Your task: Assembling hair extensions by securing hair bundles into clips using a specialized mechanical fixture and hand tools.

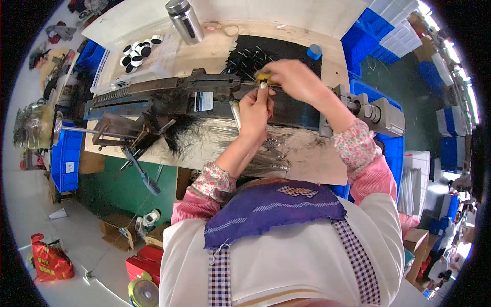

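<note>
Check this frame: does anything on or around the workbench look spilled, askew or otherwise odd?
Loose black fibres spill in a tangled clump from the long dark metal machine over the pale wooden bench front edge. Nothing else stands out.

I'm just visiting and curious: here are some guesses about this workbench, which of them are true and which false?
1. The right hand holds a small yellow object. True.
2. The left hand rests in the person's lap. False: it is raised at the long dark metal machine.
3. A steel flask stands at the far side of the bench. True.
4. The bins beside the bench are red. False: they are blue.
</note>
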`<action>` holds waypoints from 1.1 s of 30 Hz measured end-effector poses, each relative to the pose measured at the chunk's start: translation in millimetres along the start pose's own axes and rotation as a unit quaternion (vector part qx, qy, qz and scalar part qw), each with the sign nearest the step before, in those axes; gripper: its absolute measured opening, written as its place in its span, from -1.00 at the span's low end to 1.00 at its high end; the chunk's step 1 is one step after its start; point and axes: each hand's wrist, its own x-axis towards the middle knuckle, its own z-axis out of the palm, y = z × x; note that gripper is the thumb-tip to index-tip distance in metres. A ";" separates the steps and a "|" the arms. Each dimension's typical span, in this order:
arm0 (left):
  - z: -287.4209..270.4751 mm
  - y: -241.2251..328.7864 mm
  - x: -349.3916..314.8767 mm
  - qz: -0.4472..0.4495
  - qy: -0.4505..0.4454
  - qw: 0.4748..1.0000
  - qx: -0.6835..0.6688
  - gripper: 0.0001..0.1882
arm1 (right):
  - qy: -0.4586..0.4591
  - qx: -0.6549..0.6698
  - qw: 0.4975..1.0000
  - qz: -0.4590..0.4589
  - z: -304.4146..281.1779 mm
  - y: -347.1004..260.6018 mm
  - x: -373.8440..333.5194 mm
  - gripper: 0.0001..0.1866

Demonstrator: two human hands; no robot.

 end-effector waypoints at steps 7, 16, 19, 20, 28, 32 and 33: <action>-6.1 0.5 -10.4 -0.021 -0.009 1.000 0.003 -0.73 | -0.107 0.259 0.953 0.114 -8.1 -4.0 -12.4 -0.74; 0.7 2.0 -6.3 -0.051 -0.040 0.997 -0.030 -0.50 | -0.191 0.342 0.906 0.162 -26.7 12.7 8.8 -0.65; 0.2 -6.4 -3.9 -0.059 -0.143 0.983 -0.095 -0.31 | -0.234 0.308 0.910 0.148 -24.9 18.8 9.9 -0.65; 4.4 -3.6 -6.7 -0.062 -0.148 0.974 -0.159 -0.25 | -0.231 0.308 0.911 0.149 -24.9 17.2 9.9 -0.65; -1.4 5.7 -9.6 -0.143 -0.207 0.886 -0.390 -0.12 | 0.051 -0.085 0.994 0.046 -35.5 -20.5 -14.6 -0.56; 0.5 7.9 -10.6 -0.142 -0.205 0.881 -0.402 -0.11 | 0.076 0.025 0.991 -0.103 -15.9 -36.8 -36.5 -0.58; -0.2 7.3 -11.8 -0.159 -0.191 0.869 -0.428 -0.14 | 0.087 0.018 0.993 -0.081 -17.5 -32.0 -34.5 -0.64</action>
